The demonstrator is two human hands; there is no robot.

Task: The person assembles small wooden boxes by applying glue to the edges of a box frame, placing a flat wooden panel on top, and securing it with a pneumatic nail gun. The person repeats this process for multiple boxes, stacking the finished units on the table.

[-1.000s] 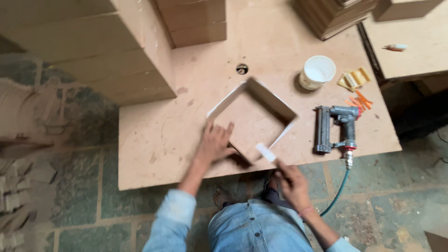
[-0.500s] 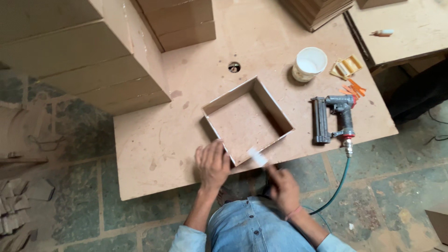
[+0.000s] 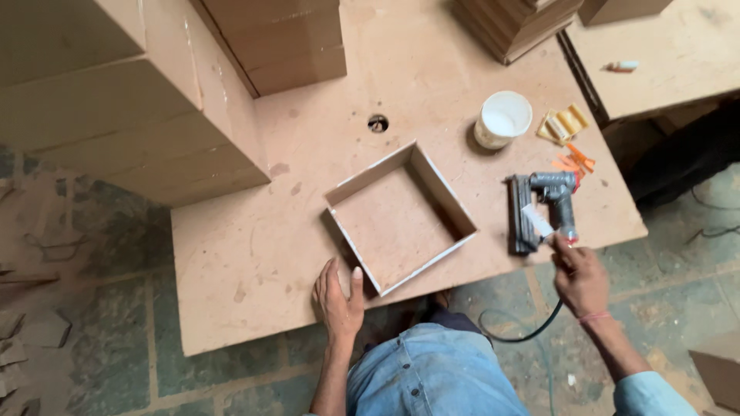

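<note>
An open square wooden frame (image 3: 401, 216) lies on the fibreboard table (image 3: 254, 246), turned like a diamond. My left hand (image 3: 339, 296) rests flat on the table at the frame's near left corner, fingers together, holding nothing. My right hand (image 3: 578, 273) is off to the right near the table's front edge, pinching a small white flat piece (image 3: 537, 219) just over the grey nail gun (image 3: 536, 208). The nail gun lies on the table, its hose (image 3: 524, 331) trailing down past my leg.
A white cup (image 3: 502, 119) stands behind the nail gun, with yellow strips (image 3: 563, 125) and orange bits (image 3: 574, 160) beside it. Stacked board boxes (image 3: 139, 100) rise at the left and back. A hole (image 3: 378, 123) is in the table. A second table (image 3: 671, 54) is at right.
My right hand has moved from the frame's near corner rightward to the nail gun, carrying the white piece. My left hand slid slightly down the frame's left corner. The camera shifted.
</note>
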